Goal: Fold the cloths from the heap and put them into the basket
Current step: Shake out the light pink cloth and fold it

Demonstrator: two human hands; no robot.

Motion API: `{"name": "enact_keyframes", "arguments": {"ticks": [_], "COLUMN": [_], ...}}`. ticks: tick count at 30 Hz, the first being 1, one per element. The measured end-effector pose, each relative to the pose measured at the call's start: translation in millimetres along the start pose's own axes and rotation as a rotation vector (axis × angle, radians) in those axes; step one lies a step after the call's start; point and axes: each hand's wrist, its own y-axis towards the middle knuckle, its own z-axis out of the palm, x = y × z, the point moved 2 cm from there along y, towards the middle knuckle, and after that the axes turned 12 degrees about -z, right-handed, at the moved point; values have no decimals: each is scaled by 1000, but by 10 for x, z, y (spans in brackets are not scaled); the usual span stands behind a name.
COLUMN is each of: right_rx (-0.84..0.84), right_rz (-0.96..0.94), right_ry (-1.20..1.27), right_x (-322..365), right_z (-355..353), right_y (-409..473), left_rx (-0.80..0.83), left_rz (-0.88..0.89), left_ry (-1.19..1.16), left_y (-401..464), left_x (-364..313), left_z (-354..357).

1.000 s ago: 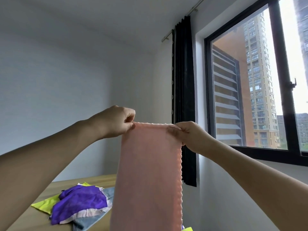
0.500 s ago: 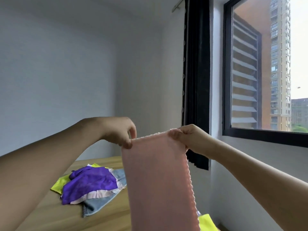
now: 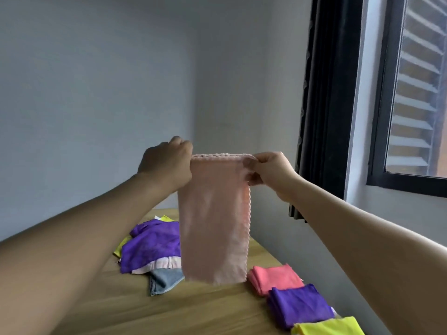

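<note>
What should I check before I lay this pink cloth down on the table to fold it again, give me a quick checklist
1. Left hand grips one top corner of the pink cloth: ok.
2. Right hand pinches the other top corner: ok.
3. Cloth hangs straight, lower edge off the wooden table: ok.
4. Bare table in front to lay it on, between the heap and the folded cloths: ok.
5. Folded coral cloth, purple cloth and yellow cloth lie clear of that spot: ok.
6. Basket within reach: cannot tell, it is out of view.
</note>
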Motion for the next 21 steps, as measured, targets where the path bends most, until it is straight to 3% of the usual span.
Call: {"name": "enact_keyframes", "arguments": {"ticks": [3, 6, 11, 15, 21], "right_rx": [35, 126, 398, 730, 1086], "right_rz": [-18, 59, 319, 612, 798], "right_ry": [-79, -129, -135, -90, -241], "right_x": [-58, -199, -507, -757, -921], "right_z": [12, 21, 71, 132, 421], "right_y": [-107, -368, -1103, -1835, -2442], "left_rx": [37, 242, 1016, 1400, 1616], "left_rz": [41, 69, -160, -122, -127], "left_ry": [14, -13, -566, -471, -302], "left_y": [-128, -373, -1083, -1900, -2699], "left_x": [14, 26, -5, 32, 72], "left_z": [-63, -16, 131, 303, 495]}}
